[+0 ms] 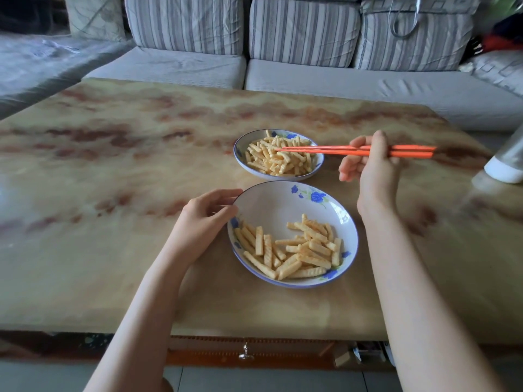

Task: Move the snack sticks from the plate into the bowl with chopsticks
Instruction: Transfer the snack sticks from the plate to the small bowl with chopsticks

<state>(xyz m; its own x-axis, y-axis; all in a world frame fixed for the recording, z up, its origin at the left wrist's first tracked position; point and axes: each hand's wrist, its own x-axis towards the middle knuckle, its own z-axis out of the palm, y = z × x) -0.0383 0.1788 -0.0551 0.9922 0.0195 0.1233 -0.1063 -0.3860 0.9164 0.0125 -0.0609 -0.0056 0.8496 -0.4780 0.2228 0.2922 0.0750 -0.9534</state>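
A white plate (pixel 271 205) with blue flowers sits close to me and holds several ridged yellow snack sticks (pixel 300 250) in its near half. Just behind it, a smaller flowered bowl (pixel 240 142) is heaped with more snack sticks (pixel 277 159). My right hand (pixel 370 165) grips a pair of orange chopsticks (pixel 325 149) held level, their tips together over the bowl's pile. Whether a stick is pinched between the tips I cannot tell. My left hand (pixel 203 219) holds the plate's left rim, thumb on top.
Both dishes stand on a marbled beige table (pixel 113 193). A white and clear container (pixel 506 165) stands at the table's right edge. A striped grey sofa (pixel 311 77) runs behind the table. A drawer knob (pixel 245 353) shows under the front edge.
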